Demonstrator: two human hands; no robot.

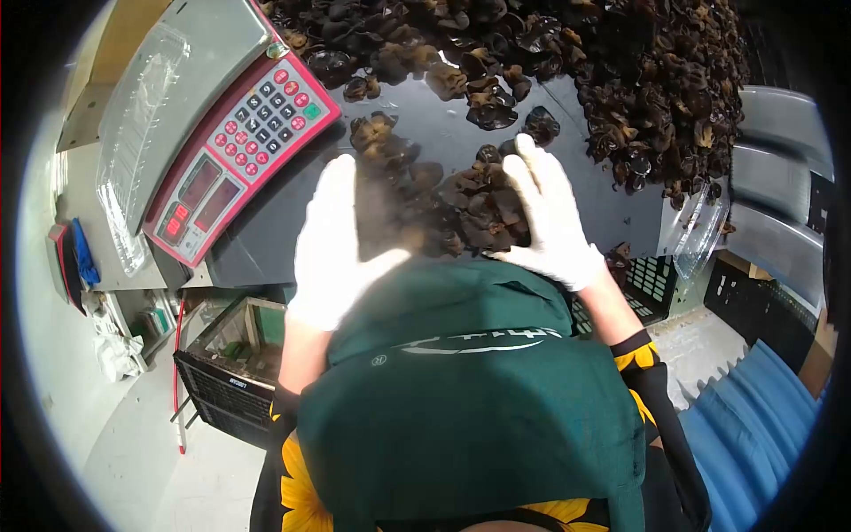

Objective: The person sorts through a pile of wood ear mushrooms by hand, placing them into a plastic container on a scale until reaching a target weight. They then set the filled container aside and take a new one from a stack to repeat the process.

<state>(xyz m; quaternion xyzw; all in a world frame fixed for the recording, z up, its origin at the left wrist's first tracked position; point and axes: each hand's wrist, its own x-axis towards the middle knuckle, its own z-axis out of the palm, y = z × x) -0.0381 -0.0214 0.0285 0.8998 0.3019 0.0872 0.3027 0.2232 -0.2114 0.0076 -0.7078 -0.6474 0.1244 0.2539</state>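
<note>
Several loose wood ear mushrooms (486,206) lie on the dark tabletop between my two white-gloved hands. My left hand (335,244) is at their left side, fingers stretched away from me and thumb out to the right; some mushrooms beside it are smeared by motion. On the other side, my right hand (551,213) has its fingers extended and thumb pointing left, against the edge of the small cluster. Neither hand is closed around a piece. A large heap of wood ear mushrooms (660,84) covers the far right of the table.
A red-framed digital scale (244,151) stands on the left, a clear plastic tray (146,115) on its platform. More clear trays (771,173) are stacked at right. Below the table are a black crate (226,399) and another black crate (651,288). Blue corrugated material (753,434) lies lower right.
</note>
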